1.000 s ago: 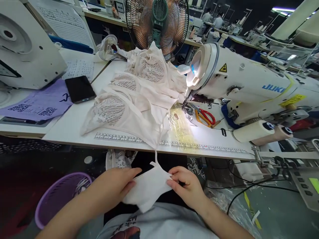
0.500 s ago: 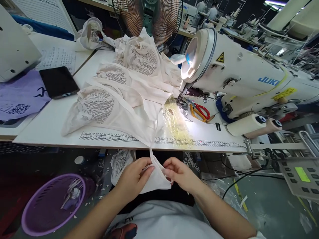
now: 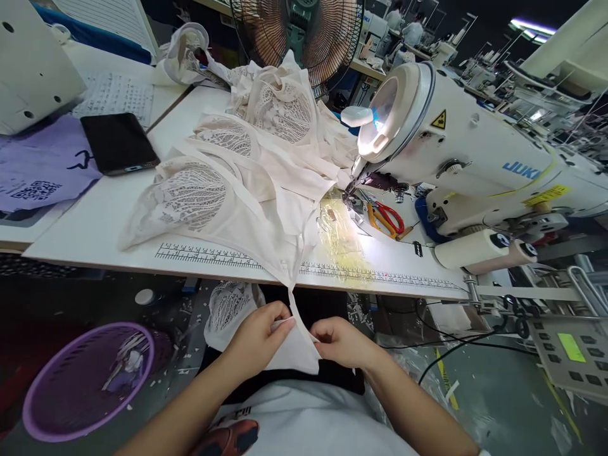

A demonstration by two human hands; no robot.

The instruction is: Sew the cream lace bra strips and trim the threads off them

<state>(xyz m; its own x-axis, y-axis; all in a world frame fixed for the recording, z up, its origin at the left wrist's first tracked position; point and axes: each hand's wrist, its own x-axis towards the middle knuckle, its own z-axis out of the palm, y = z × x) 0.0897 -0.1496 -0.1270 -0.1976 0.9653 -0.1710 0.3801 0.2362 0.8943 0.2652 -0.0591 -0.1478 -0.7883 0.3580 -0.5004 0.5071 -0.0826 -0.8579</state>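
Note:
Below the table's front edge, over my lap, my left hand (image 3: 263, 332) pinches the edge of a white bra (image 3: 295, 349) between thumb and fingers. My right hand (image 3: 338, 341) is closed on the same bra's edge a little to the right. A narrow strip of it runs up from between my hands to the tabletop, where it meets more white bras (image 3: 190, 196) with lace cups. Another lace cup (image 3: 230, 307) hangs under the table edge, left of my left hand. My right fingertips are partly hidden behind the fabric.
A JUKI sewing machine (image 3: 456, 139) stands right, with scissors (image 3: 390, 218) and thread cones (image 3: 472, 250) beside it. A ruler strip (image 3: 213, 256) runs along the table edge. A phone (image 3: 118, 144) lies left, a purple basket (image 3: 31, 386) below, a fan (image 3: 327, 38) behind.
My right hand's fingers have closed further on the bra's edge, and the cloth between my hands looks flatter. The view has turned slightly.

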